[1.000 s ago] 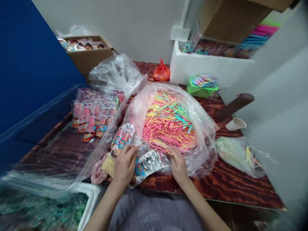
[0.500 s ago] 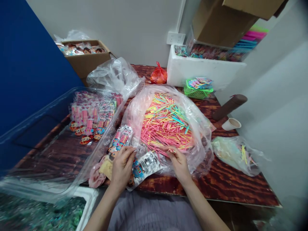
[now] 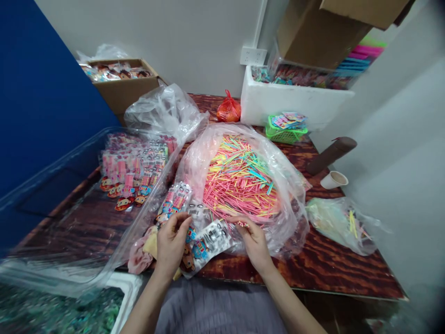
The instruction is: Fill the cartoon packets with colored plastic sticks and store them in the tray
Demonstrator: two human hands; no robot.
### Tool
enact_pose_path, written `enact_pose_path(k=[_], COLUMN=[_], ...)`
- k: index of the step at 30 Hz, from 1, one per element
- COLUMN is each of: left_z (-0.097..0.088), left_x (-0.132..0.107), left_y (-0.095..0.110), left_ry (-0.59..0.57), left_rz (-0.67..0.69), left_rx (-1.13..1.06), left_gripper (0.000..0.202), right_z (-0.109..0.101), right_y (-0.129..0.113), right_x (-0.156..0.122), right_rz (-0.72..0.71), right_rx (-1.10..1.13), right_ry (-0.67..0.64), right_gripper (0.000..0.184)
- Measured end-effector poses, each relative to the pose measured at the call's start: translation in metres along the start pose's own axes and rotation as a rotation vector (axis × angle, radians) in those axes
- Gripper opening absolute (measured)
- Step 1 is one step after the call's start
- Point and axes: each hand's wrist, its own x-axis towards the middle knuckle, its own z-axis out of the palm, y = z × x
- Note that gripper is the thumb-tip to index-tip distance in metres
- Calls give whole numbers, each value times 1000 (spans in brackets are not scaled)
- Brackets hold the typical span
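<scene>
My left hand is at the near edge of the table, thumb and fingers curled together; whatever they may pinch is hidden. It overlaps silver printed packets with cartoon faces and barcodes, which lie just to its right. My right hand is closed around a small bunch of thin sticks, whose pink and pale ends poke out past the fingers. Just beyond both hands, a large clear plastic bag lies spread open, heaped with loose pink, yellow, green and blue sticks.
Filled packets lie left of the bag, and more sit in a clear plastic tub. A brown bottle, paper cup and small plastic bag stand right. Behind are a green basket and foam box.
My left hand has drawn slightly left, uncovering more of the packet beside it. My right hand has shifted a little left with its sticks.
</scene>
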Motion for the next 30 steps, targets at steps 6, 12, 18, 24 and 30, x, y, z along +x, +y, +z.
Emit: enact_pose_path(k=[6, 12, 18, 24, 30], left_z=[1, 6, 19, 19, 19], left_x=[-1, -5, -10, -14, -16], left_y=[1, 5, 21, 19, 15], left_ry=[-47, -176, -326, -347, -327], left_rz=[65, 123, -24, -86, 0], left_rx=[-51, -87, -173, -255, -260], left_gripper=[21, 20, 29, 28, 23], right_z=[1, 4, 27, 50, 49], right_y=[5, -1, -46, -57, -51], right_x=[-4, 13, 70, 67, 42], right_rz=[11, 68, 208, 288, 382], right_rx=[-37, 96, 793, 806, 630], right_ry=[0, 62, 94, 4, -12], right_gripper=[24, 17, 15, 18, 20])
